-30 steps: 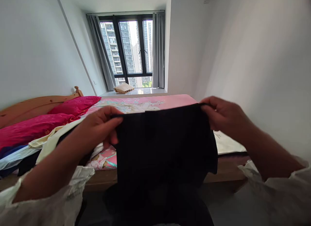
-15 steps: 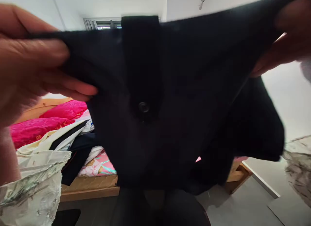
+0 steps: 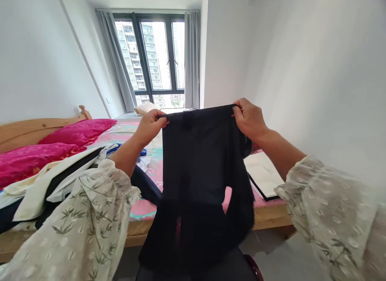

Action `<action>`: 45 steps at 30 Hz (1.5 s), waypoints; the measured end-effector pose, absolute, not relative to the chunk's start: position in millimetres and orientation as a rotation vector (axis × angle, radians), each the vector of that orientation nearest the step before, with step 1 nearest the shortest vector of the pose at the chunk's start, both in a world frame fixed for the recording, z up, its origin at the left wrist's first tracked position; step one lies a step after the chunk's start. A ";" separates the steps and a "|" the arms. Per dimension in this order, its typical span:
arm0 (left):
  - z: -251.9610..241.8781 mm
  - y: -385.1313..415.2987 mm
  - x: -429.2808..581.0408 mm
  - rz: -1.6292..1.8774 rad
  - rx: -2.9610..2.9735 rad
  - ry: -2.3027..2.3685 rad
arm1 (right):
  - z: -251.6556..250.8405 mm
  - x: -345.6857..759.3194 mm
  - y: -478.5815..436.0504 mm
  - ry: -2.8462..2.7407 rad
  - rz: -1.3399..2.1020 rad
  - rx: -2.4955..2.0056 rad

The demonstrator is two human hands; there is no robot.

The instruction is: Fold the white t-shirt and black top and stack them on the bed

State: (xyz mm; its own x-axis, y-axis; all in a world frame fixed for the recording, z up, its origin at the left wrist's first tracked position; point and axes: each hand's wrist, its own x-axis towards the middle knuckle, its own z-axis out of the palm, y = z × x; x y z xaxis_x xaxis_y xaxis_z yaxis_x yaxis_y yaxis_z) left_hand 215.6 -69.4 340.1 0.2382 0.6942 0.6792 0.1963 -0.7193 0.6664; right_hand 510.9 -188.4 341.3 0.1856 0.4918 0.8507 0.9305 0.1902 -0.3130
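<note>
A black garment (image 3: 196, 160) hangs stretched between my two hands in front of my body, its top edge almost level. My left hand (image 3: 153, 123) pinches its upper left corner, thumb against fingers. At the upper right corner my right hand (image 3: 245, 116) is closed on the cloth. Folds and a loose part hang down on the right side, with a small gap through which the bed shows. The dark lower end merges with a black surface below, so its exact edge is hard to make out. Its kind of garment cannot be told for sure.
Behind it stands a wooden bed (image 3: 268, 216) with a pink floral sheet (image 3: 126, 132). Piled clothes (image 3: 60, 180) and magenta pillows (image 3: 78, 132) lie on its left. A flat cream item (image 3: 265, 174) with a dark edge lies at the right. A window (image 3: 153, 55) is beyond.
Both hands have moved away from my face and lower, carrying the garment with them. The window and more of the bed now show. Each hand keeps its grip.
</note>
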 end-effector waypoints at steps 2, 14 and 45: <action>316.7 -56.4 215.1 1.367 2.150 0.773 | 309.7 519.5 -178.2 -1.457 -0.559 -1.392; 82.4 -77.7 166.1 0.744 2.150 1.064 | 51.9 481.6 -194.0 -1.663 0.332 -1.701; 38.8 -50.6 160.8 0.568 1.679 1.273 | 19.4 468.4 -180.3 -1.402 0.569 -2.038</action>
